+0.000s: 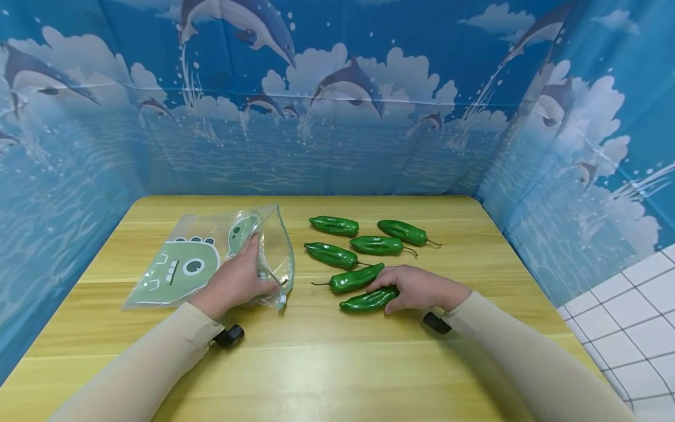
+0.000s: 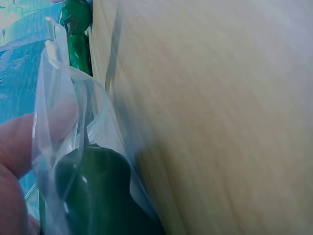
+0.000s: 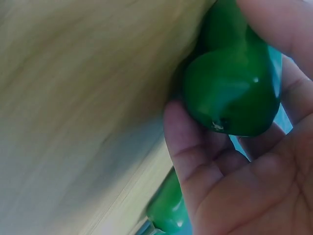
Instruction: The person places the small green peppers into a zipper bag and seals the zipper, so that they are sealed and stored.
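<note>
A clear zip bag printed with green cartoon monsters lies on the left of the table. My left hand holds it near its mouth, which gapes toward the right. Through the plastic, the left wrist view shows a green pepper inside; from the head view my hand mostly covers it. With thumb and fingers, my right hand grips the nearest green pepper, low over the table or on it; which of these, I cannot tell. Just behind it lies another green pepper, stem pointing left.
Farther back on the wooden table lie more peppers: one at back left, one at back right, a middle one and a left one. A dolphin-print curtain encloses the back and sides.
</note>
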Demonstrator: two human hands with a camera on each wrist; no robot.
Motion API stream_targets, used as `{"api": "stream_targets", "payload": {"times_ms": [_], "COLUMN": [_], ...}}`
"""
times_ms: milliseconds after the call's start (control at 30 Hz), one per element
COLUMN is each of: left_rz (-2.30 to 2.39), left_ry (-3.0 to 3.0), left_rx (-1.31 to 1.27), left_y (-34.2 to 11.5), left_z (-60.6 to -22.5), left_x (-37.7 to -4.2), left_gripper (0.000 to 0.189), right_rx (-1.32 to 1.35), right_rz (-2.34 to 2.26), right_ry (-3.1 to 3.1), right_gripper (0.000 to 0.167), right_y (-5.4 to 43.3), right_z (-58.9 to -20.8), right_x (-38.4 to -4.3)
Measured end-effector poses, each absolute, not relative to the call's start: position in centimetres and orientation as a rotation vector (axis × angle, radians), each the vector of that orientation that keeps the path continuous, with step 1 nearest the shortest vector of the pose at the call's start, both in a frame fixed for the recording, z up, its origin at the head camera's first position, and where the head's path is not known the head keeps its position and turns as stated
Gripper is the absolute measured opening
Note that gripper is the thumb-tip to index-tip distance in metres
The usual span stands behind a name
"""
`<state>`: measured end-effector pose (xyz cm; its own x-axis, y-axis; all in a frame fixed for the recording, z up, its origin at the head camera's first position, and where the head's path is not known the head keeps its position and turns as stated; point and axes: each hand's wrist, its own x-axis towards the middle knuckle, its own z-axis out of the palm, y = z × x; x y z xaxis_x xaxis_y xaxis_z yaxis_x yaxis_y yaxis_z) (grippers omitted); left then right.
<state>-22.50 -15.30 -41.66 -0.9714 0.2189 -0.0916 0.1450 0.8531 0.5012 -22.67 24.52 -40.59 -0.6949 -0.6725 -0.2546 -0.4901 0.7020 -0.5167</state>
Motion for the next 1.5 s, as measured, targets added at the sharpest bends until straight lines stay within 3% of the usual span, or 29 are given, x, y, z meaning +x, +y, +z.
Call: {"api": "stream_targets", "payload": {"times_ms": [733,1500], "left_rz": [0.745,0.758], "left_ry": [2.88,2.886], "left_rx": [0.288,0.292], "left_y": [-15.2,-15.1], "left_z": [-41.4,-41.2], "left_x": [-22.2,-22.0], "left_gripper": [0.132,0.135], "right_rx": [-0.94,-0.857], "right_rz": [-0.647,-0.609], "right_ry": [2.505,2.767], "right_gripper": [0.041,0.056], "right_y": [24.4,18.9], "right_z": [-39.3,-38.2], "right_x": [-22.9,-23.3]}}
